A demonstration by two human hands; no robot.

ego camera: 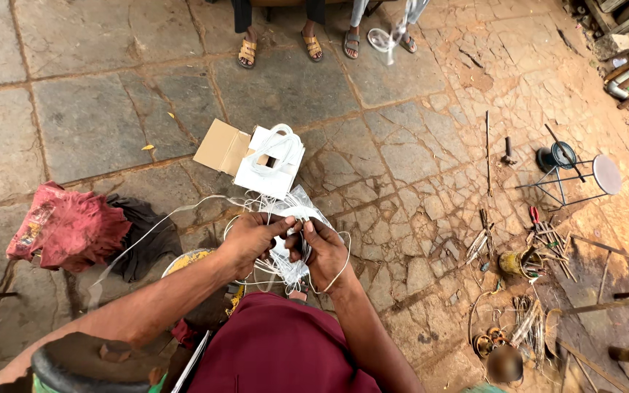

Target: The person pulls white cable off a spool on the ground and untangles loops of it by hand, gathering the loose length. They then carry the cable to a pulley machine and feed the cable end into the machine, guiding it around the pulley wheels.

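Both my hands meet over my lap above the stone floor. My left hand (250, 238) pinches a bundle of thin white cables (287, 268) wrapped in clear plastic. My right hand (323, 249) grips the same bundle from the right, with a cable loop hanging round its wrist. One white cable (156, 227) trails off to the left over the floor. Just beyond my hands lies an open white cardboard box (268, 161) with brown flaps and a coiled white cable on top.
A red cloth (67, 229) and a dark cloth lie at the left. Other people's sandalled feet (247, 51) stand at the top. On the right are a toppled metal stool (576, 175), a yellow tin with tools (518, 262), scattered rods and pliers.
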